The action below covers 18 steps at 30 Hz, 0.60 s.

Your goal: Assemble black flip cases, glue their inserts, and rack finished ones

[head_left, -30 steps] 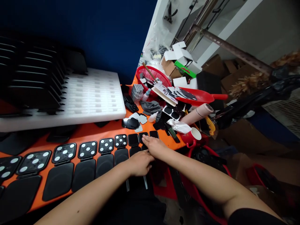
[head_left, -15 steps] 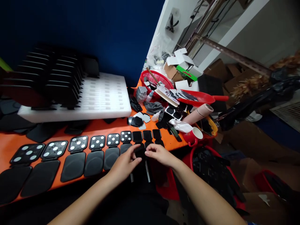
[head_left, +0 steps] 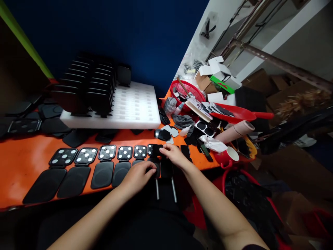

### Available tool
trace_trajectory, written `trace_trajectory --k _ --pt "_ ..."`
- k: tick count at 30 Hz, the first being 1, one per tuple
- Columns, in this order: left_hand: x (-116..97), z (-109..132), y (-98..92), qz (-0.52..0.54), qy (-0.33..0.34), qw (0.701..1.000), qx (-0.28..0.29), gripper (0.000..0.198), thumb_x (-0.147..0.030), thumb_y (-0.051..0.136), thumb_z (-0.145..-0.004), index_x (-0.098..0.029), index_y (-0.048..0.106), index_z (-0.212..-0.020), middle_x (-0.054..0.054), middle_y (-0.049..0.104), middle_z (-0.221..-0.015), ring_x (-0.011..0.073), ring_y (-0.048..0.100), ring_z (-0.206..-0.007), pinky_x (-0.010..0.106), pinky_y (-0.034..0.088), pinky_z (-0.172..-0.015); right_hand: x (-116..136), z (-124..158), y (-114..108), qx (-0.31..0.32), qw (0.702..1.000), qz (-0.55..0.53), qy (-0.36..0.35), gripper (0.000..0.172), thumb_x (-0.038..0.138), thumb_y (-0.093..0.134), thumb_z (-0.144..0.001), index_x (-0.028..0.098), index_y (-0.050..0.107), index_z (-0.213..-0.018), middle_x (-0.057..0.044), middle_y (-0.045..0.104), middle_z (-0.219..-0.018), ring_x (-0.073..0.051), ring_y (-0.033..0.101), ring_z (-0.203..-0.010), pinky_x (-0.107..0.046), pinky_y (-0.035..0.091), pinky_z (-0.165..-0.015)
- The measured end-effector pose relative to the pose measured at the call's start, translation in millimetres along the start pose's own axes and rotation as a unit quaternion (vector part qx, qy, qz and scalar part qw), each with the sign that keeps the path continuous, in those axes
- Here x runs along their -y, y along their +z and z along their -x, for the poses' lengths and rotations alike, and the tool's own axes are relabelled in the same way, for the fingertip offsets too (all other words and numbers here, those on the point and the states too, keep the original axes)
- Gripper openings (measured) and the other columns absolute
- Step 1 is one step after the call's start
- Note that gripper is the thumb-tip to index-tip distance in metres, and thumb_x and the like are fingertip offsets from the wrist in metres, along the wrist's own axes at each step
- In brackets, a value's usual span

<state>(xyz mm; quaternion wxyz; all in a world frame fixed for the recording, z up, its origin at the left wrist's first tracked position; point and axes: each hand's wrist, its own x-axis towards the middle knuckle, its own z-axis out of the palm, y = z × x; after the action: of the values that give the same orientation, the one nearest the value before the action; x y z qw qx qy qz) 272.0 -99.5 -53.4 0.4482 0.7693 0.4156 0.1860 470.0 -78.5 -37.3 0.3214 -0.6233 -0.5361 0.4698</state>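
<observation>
A row of black hinged plates (head_left: 62, 157) lies unfolded along the orange table, with white dots on the upper halves at the left and middle. My right hand (head_left: 173, 155) pinches a small black pad (head_left: 157, 150), which partly covers a dotted plate. Below and to the left, my left hand (head_left: 140, 175) has its fingers curled at the edge of a lower black half; whether it grips it is hidden. Two metal rods (head_left: 174, 190) stick out toward me beneath the dark plate between my hands.
Behind the row, a white foam block (head_left: 111, 122) holds upright black plates. To the right are a red mug (head_left: 229, 158), a pink roll (head_left: 239, 131), a red basket (head_left: 191, 90) and a red dustpan-like tray (head_left: 234, 113). A bin of black parts stands lower right.
The view has shifted left. My right hand has moved up and away from my left hand, and a black pad now shows at its fingertips over a dotted plate.
</observation>
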Motion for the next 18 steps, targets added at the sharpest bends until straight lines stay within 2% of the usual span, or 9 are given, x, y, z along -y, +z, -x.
trace_trajectory --k 2,6,13,18 --pt "-2.3 -2.8 1.5 -0.069 0.052 0.996 0.001 0.017 -0.026 0.043 -0.086 -0.023 0.06 -0.087 0.002 0.065 -0.089 0.0183 0.059 -0.084 0.03 0.043 -0.074 -4.4 -13.2 8.3 -0.003 0.999 0.043 -0.009 0.026 0.041 0.055 -0.076 0.017 0.048 -0.067 0.004 0.047 -0.062 -0.009 0.042 -0.055 -0.022 0.034 -0.054" --pt "-0.9 -6.7 8.5 -0.097 0.091 0.991 0.018 0.018 -0.02 0.042 -0.086 -0.025 0.06 -0.087 0.001 0.062 -0.089 0.0176 0.057 -0.087 0.028 0.043 -0.075 -13.3 -25.7 18.3 -0.007 0.996 0.083 -0.004 0.027 0.041 0.052 -0.076 0.018 0.046 -0.063 0.005 0.042 -0.056 -0.01 0.037 -0.053 -0.022 0.031 -0.052" --pt "2.5 -4.6 10.6 -0.131 0.098 0.986 0.015 0.022 -0.019 0.038 -0.088 -0.025 0.059 -0.089 0.002 0.06 -0.092 0.0181 0.055 -0.086 0.029 0.042 -0.073 -19.6 -28.8 20.6 -0.034 0.988 0.148 0.003 0.027 0.043 0.051 -0.076 0.019 0.046 -0.063 0.005 0.042 -0.057 -0.011 0.038 -0.054 -0.023 0.029 -0.053" --pt "1.7 -5.1 10.0 -0.146 0.097 0.984 0.015 0.021 -0.019 0.039 -0.088 -0.025 0.059 -0.087 0.002 0.059 -0.089 0.0182 0.055 -0.085 0.028 0.043 -0.071 -16.7 -29.8 20.1 -0.027 0.984 0.175 0.011 0.029 0.043 0.051 -0.075 0.019 0.045 -0.061 0.006 0.04 -0.055 -0.01 0.037 -0.052 -0.022 0.029 -0.052"
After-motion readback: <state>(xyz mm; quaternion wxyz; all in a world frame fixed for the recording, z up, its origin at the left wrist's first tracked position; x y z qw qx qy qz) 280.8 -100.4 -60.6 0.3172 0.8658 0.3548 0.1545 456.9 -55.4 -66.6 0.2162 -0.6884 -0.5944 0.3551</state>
